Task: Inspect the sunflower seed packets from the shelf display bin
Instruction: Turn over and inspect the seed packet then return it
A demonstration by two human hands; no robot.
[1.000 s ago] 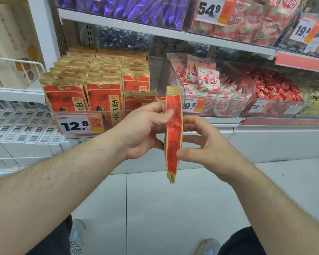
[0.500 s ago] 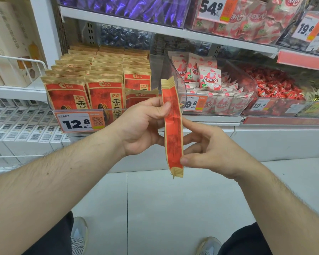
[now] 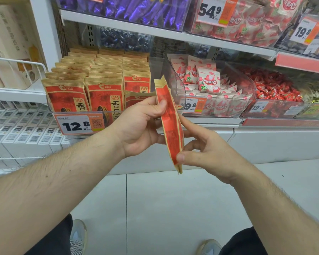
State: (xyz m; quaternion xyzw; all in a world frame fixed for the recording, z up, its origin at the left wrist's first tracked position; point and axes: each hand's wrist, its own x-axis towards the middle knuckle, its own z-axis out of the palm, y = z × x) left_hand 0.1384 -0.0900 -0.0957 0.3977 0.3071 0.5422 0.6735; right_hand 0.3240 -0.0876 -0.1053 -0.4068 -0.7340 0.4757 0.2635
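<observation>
A red and tan sunflower seed packet (image 3: 170, 124) stands almost edge-on to me, upright with its top leaning a little left. My left hand (image 3: 138, 126) pinches its upper half, thumb on the near face. Lower down, my right hand (image 3: 208, 155) pinches it between thumb and fingers. Behind them, the clear display bin (image 3: 81, 115) on the shelf holds several rows of the same packets (image 3: 103, 89), upright and facing me. The bin's front carries a 12.8 price tag (image 3: 79, 125).
To the right stand clear bins of white-and-pink snack packs (image 3: 208, 83) and red wrapped sweets (image 3: 276, 89). Purple packs (image 3: 129, 8) fill the upper shelf. White boxes (image 3: 17, 133) sit on a wire rack at left. Tiled floor (image 3: 164, 208) and my shoes lie below.
The packet has turned slightly between my hands and its top now leans further left. My right thumb has slid down toward its bottom end. Both hands kept hold of it.
</observation>
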